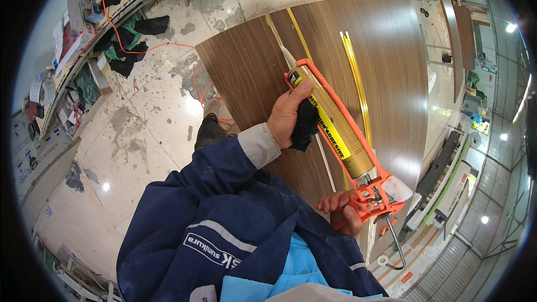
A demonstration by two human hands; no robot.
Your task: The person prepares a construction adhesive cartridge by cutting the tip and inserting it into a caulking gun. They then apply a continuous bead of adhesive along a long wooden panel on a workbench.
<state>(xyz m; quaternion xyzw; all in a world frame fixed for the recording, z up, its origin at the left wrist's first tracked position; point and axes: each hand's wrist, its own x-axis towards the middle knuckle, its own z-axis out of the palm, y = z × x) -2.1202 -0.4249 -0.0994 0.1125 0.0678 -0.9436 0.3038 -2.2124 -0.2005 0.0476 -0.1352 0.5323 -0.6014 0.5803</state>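
Observation:
An orange caulking gun (376,204) lies slantwise across my view, loaded with a gold and yellow adhesive cartridge (331,128). My left hand (288,113) is wrapped round the front of the cartridge, with a black cloth (305,127) bunched under the palm. Closed at the gun's handle and trigger is my right hand (342,211), its fingers partly hidden. The pale nozzle (288,56) points at a narrow groove (273,27) in the brown wood-grain panel (386,33); its tip seems to touch there. Beside the groove runs a gold strip (297,27) along the panel.
Several loose gold strips (358,81) lie on the panel right of the gun. An orange cable (126,50) trails over the stained tile floor (140,128) at left. A cluttered bench (92,50) curves along the left, with black cloths (131,50) near it.

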